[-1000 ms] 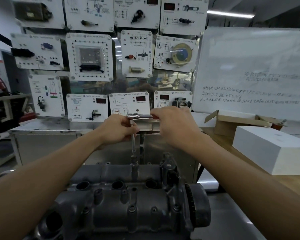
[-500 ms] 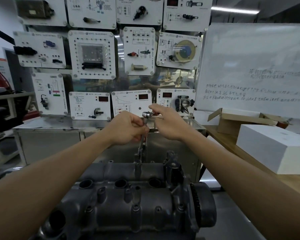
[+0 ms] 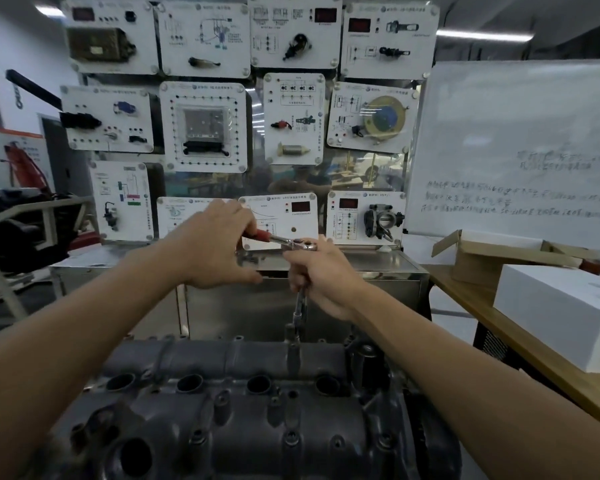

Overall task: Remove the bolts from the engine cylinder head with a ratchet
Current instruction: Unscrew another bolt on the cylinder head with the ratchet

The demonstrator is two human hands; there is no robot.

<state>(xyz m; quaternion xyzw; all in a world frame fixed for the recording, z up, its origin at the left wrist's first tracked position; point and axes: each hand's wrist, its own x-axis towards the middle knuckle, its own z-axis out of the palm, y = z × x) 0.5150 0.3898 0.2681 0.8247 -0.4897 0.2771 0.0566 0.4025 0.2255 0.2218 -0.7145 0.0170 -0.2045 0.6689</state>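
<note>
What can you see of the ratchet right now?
The ratchet has a chrome head and shank and a red grip. It lies roughly level, with the grip to the left. A slim metal extension drops from the head, slightly tilted, to a socket at the far edge of the grey cylinder head. The left hand holds the grip, and the right hand wraps the extension just below the head.

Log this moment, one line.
left hand: holds ratchet handle | right hand: grips extension bar | bar tip: down on cylinder head
</note>
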